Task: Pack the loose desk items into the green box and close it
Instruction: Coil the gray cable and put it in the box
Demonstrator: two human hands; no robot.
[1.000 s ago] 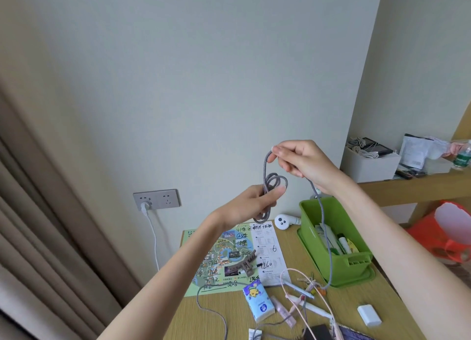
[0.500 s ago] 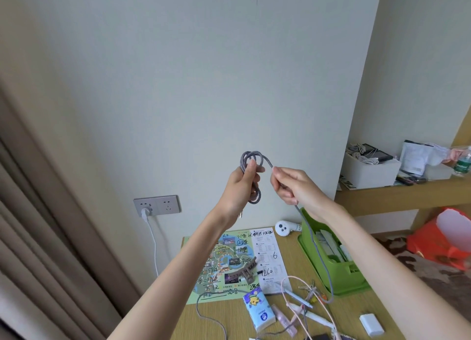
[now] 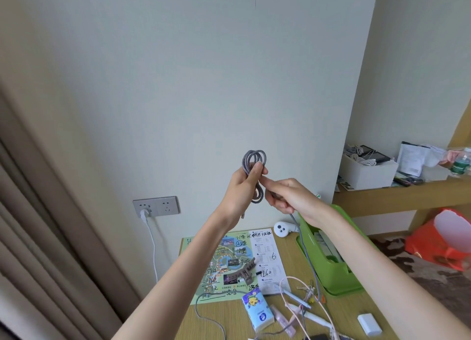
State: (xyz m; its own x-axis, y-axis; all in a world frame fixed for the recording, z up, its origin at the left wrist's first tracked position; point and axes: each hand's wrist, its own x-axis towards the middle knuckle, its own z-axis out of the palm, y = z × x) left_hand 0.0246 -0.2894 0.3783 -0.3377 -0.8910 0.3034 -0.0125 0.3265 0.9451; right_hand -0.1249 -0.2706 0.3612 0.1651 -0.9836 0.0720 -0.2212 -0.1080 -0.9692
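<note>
The left hand (image 3: pixel 240 186) grips a small coil of the grey cable (image 3: pixel 254 158), fingers curled round the turns and the thumb laid across them. The right hand (image 3: pixel 288 198) holds the same cable just below the coil, its fingers curled round the strand and its forefinger touching the left hand's fingers. Both hands are held up in front of the wall, well above the desk (image 3: pixel 229 324)

A second ago the right hand was above the left, drawing a loop upward. Half a second ago it had dropped beside the left hand, a little apart. Now the two hands meet, and the coil shows about three turns standing above the left fingers, with a lower loop hanging below them

The cable is braided and grey. Its loose length leaves the underside of the right hand, falls past the left wall of the green box (image 3: pixel 339 283) and reaches the desk among a pink cable (image 3: pixel 284 286) and some pens. The box stands open at the right of the desk, with a few pale items inside

A printed map sheet (image 3: pixel 226 253) lies beside it, with a brown hair clip (image 3: pixel 242 273) on top and a tissue pack (image 3: pixel 257 310) in front
</note>
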